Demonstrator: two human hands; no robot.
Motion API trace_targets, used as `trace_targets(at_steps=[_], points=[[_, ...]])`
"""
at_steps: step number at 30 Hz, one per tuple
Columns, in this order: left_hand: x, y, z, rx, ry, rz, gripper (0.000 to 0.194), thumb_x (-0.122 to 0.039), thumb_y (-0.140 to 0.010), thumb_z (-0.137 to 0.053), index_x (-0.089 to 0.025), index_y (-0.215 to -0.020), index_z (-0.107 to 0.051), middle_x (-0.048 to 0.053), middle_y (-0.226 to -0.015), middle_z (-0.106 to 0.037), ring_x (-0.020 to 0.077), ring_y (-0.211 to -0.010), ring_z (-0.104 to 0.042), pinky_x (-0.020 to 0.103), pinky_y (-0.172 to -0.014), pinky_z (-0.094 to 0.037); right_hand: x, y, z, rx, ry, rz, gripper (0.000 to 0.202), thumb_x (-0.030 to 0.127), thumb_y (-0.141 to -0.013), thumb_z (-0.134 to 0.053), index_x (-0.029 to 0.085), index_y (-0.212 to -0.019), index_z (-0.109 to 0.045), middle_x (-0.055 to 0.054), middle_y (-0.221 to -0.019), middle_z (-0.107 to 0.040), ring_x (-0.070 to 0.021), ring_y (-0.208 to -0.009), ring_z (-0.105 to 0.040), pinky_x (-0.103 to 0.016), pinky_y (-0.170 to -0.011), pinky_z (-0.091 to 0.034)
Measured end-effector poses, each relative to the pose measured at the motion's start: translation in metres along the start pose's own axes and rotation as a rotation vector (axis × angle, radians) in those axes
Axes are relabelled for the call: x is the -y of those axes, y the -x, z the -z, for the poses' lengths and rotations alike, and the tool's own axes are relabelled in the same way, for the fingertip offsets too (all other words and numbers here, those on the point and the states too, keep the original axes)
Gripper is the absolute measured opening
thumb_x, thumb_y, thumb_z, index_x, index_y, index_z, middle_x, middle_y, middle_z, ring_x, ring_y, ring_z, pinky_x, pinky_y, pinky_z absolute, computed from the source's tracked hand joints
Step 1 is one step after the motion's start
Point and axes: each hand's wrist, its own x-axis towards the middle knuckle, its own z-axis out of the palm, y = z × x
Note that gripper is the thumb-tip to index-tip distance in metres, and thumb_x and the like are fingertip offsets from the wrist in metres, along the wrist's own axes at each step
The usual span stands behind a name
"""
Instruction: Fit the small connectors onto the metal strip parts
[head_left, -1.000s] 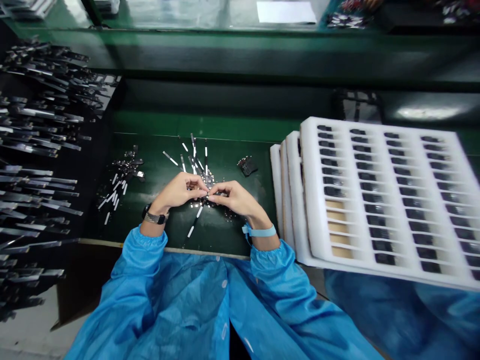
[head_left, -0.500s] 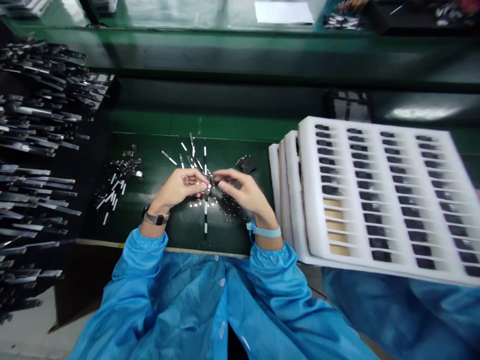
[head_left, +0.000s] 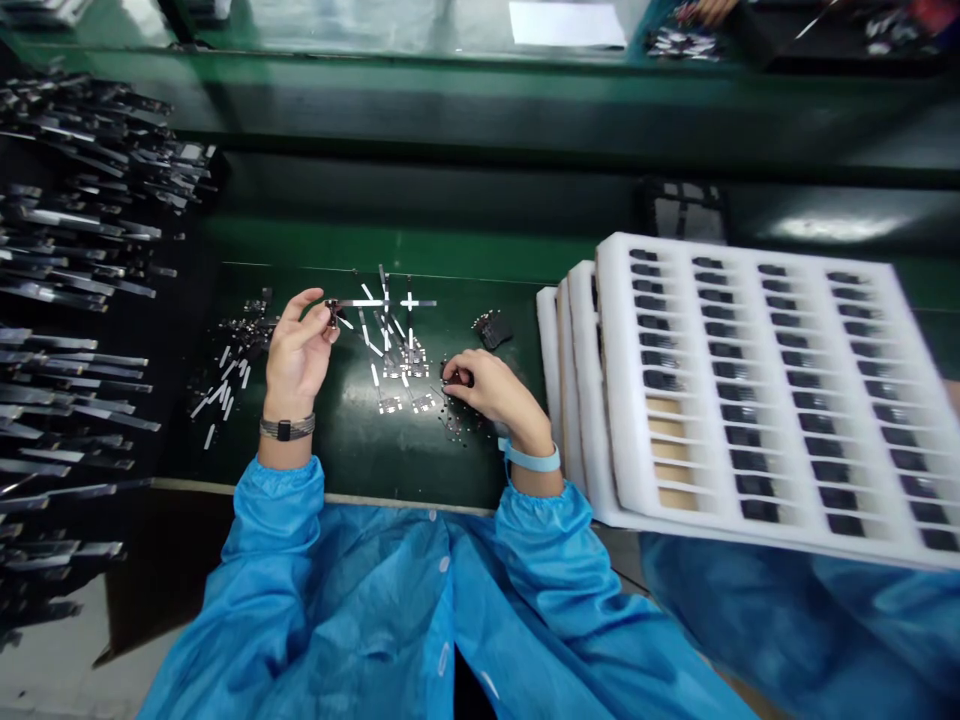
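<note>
Fingers and thumb of the left hand [head_left: 296, 350] are clamped on one end of a flex cable [head_left: 367, 303], held out rightward over loose flex cables [head_left: 387, 338]; palm partly upturned. Right hand [head_left: 491, 388] is lowered, fingers curled beside tiny scattered parts [head_left: 454, 430] on green worktop [head_left: 360, 455]; whether anything is pinched cannot be told.

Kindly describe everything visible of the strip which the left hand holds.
The strip is thin and straight, material unclear, with whitish, shiny bands and a darker stretch between. The left hand pinches a small dark part at its left end. It points rightward, crossing in view other strips on the green table; whether it touches them I cannot tell.
</note>
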Motion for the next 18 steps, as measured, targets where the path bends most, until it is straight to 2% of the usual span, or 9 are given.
trace_targets(at_steps=[4, 8, 10, 14, 18], points=[[0.004, 0.003, -0.005, 0.045, 0.013, -0.022, 0.035, -0.019, -0.075, -0.09, -0.024, -0.106, -0.075, 0.003, -0.096, -0.075, 0.0149, -0.089, -0.071, 0.022, -0.067, -0.054, 0.002, 0.0, 0.004, 0.005, -0.029, 0.012, 0.013, 0.016, -0.09, -0.076, 0.022, -0.079, -0.071, -0.004, -0.082, -0.063, -0.023, -0.084, -0.057, -0.037, -0.079, -0.042], [0.011, 0.008, -0.016, 0.067, -0.094, -0.055, 0.035, -0.02, -0.07, -0.092, -0.02, -0.104, -0.081, 0.002, -0.09, -0.074, 0.0115, -0.076, -0.067, 0.022, -0.064, -0.053, 0.009, 0.002, 0.014, -0.098, -0.155, 0.072, 0.013, 0.028, -0.096, -0.075, 0.023, -0.084, -0.072, -0.007, -0.096, -0.071, -0.0265, -0.096, -0.062, -0.042, -0.092, -0.045], [0.017, 0.011, -0.021, 0.081, -0.167, -0.05, 0.034, -0.022, -0.07, -0.093, -0.018, -0.102, -0.082, 0.003, -0.087, -0.074, 0.0111, -0.07, -0.064, 0.024, -0.063, -0.053, 0.011, 0.003, 0.018, -0.141, -0.177, 0.069, 0.018, 0.033, -0.098, -0.074, 0.023, -0.083, -0.071, -0.007, -0.097, -0.073, -0.0279, -0.098, -0.062, -0.045, -0.095, -0.045], [0.023, 0.014, -0.027, 0.109, -0.225, -0.025, 0.033, -0.025, -0.071, -0.092, -0.016, -0.1, -0.081, 0.003, -0.085, -0.076, 0.011, -0.065, -0.064, 0.026, -0.063, -0.056, 0.012, 0.005, 0.02, -0.201, -0.219, 0.042, 0.024, 0.041, -0.099, -0.072, 0.024, -0.081, -0.071, -0.007, -0.092, -0.076, -0.0286, -0.094, -0.065, -0.047, -0.095, -0.048], [0.025, 0.016, -0.031, 0.108, -0.207, -0.004, 0.034, -0.027, -0.07, -0.094, -0.016, -0.098, -0.076, 0.005, -0.089, -0.077, 0.0123, -0.07, -0.069, 0.026, -0.064, -0.057, 0.014, 0.006, 0.018, -0.235, -0.324, -0.02, 0.021, 0.041, -0.097, -0.072, 0.023, -0.088, -0.077, -0.008, -0.093, -0.08, -0.0278, -0.088, -0.07, -0.043, -0.087, -0.053]])
